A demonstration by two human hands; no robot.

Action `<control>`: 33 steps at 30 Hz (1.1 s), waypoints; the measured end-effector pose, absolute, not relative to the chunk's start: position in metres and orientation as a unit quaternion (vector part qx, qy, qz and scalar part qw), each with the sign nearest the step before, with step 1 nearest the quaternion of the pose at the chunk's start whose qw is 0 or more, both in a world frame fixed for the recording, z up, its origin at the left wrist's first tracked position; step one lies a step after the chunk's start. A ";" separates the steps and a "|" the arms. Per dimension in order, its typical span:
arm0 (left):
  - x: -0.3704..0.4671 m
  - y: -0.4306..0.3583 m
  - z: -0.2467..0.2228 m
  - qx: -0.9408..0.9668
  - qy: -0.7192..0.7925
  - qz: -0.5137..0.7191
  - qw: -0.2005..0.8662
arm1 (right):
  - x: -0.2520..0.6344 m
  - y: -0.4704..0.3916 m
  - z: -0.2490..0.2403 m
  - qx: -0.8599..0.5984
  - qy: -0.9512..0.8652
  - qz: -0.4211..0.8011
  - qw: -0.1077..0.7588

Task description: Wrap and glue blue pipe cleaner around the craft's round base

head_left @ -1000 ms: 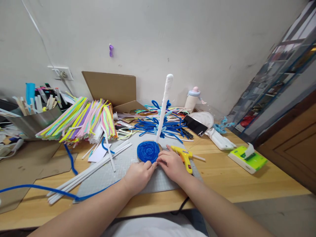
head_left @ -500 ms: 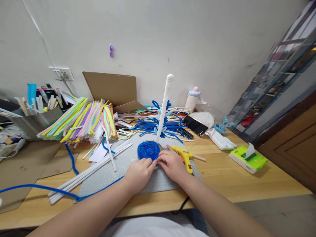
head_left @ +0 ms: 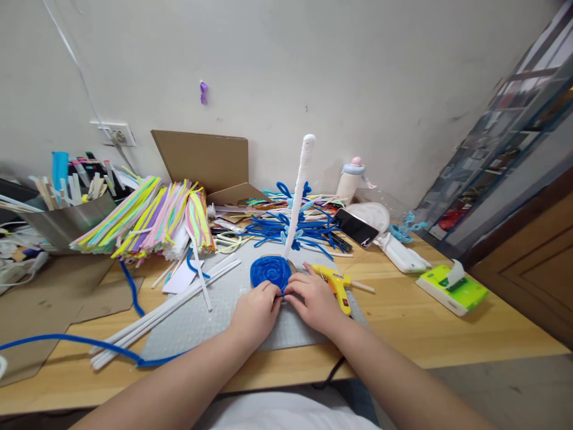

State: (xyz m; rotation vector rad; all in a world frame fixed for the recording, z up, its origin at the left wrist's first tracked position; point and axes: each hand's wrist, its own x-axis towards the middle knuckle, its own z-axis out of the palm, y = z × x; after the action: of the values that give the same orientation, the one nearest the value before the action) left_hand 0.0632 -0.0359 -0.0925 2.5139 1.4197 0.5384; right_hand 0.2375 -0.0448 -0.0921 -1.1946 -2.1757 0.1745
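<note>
A flat blue coil [head_left: 270, 272] of fuzzy stem lies on the grey mat [head_left: 215, 316], with a white wrapped stick [head_left: 299, 191] rising upright behind its right side. My left hand [head_left: 257, 310] pinches the coil's near edge, fingers closed. Beside it, my right hand [head_left: 312, 298] has its thumb and fingertips closed on the near right edge, where a bit of blue stem shows between the hands. A long blue stem [head_left: 89, 341] runs from the left under my left forearm. Just right of my right hand lies a yellow glue gun [head_left: 336, 285].
White stems [head_left: 165, 313] and colourful stem bundles [head_left: 152, 218] lie left, near a metal holder [head_left: 71, 224]. Blue stems [head_left: 264, 228] are behind the coil. To the right are a phone [head_left: 356, 227], a white case [head_left: 403, 255], a bottle [head_left: 350, 182] and a green tissue pack [head_left: 453, 289].
Both hands stay at the coil's near edge. My left hand has shifted slightly, and a bit of blue stem now shows between the fingertips.
</note>
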 end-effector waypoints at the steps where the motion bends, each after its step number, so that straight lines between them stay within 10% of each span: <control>1: 0.063 -0.036 -0.093 0.851 0.478 0.189 0.110 | 0.238 -0.044 -0.093 -0.455 -0.829 0.066 0.319; 33: 0.059 -0.039 -0.101 0.903 0.412 0.110 -0.056 | 0.237 -0.039 -0.097 -0.462 -0.817 0.069 0.337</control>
State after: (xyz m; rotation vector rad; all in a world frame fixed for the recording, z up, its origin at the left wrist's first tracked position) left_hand 0.0585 -0.0387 -0.1013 2.9423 1.3432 0.3582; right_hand 0.2375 -0.0391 -0.0974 -1.2045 -2.1304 0.1797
